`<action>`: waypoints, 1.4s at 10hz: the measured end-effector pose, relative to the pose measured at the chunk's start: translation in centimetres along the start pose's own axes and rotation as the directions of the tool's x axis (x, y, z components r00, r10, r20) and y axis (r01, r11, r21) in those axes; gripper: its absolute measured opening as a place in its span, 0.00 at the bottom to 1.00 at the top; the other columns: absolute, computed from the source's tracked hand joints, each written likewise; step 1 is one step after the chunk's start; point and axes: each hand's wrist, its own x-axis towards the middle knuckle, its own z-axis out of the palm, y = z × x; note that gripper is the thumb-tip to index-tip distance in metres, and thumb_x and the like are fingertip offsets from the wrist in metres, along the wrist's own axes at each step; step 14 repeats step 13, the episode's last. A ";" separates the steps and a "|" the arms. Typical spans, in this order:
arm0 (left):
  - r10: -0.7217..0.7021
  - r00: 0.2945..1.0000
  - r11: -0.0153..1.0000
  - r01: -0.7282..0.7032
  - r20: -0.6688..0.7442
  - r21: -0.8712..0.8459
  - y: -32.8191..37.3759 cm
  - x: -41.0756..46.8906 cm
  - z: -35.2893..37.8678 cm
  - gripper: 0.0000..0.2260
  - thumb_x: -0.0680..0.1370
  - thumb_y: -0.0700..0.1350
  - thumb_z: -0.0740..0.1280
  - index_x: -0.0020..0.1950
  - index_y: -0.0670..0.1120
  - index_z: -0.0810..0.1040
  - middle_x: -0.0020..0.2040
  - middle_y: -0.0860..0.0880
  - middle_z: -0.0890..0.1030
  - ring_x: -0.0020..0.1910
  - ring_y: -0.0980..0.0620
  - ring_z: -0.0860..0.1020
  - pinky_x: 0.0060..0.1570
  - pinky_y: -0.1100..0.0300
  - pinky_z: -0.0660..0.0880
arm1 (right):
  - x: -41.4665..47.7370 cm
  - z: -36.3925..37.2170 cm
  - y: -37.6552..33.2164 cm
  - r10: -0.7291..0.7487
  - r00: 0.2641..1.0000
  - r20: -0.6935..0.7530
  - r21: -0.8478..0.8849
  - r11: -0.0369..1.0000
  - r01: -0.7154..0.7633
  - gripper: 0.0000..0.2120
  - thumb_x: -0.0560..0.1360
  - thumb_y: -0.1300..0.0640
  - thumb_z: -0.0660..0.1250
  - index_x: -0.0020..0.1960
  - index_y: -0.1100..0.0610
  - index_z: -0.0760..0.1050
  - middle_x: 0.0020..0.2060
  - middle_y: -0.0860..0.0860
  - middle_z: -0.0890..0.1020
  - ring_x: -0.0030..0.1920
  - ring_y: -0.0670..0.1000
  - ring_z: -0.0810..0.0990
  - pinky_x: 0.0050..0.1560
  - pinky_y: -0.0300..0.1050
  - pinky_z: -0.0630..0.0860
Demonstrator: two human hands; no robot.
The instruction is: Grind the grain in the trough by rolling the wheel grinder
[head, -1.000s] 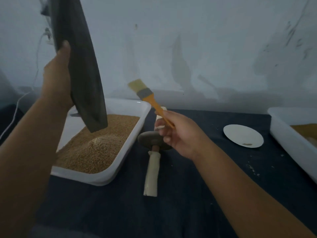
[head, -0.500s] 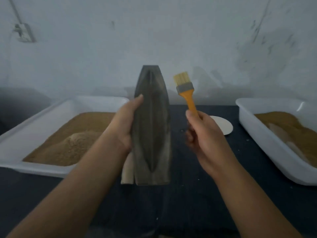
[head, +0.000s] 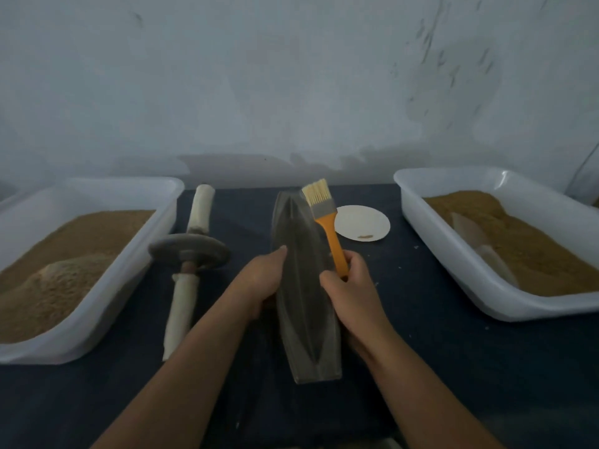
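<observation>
dark grey trough; orange-handled brush with pale bristles; white tubs of tan grain; navy tablecloth.

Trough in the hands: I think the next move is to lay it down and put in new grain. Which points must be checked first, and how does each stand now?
1. Grip on the trough: left hand grips its left edge, right hand touches its right edge. Ok.
2. Trough empty: no grain shows inside. Ok.
3. Trough flat on the table: cannot tell.
4. Right hand free: it holds the brush. Not ok.
5. Wheel grinder near: it lies left of the trough. Ok.
6. New grain ready: right tub holds grain. Ok.
</observation>
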 end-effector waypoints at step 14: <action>0.212 0.968 0.930 -0.157 -0.135 0.334 -2.8 4.1 -0.8 0.23 0.84 0.63 0.58 0.48 0.45 0.79 0.46 0.49 0.80 0.44 0.48 0.80 0.45 0.57 0.75 | 5.0 -9.8 -1.4 0.117 0.983 -0.139 -0.986 0.080 -0.148 0.27 0.79 0.27 0.59 0.50 0.52 0.77 0.43 0.50 0.80 0.44 0.52 0.80 0.49 0.52 0.80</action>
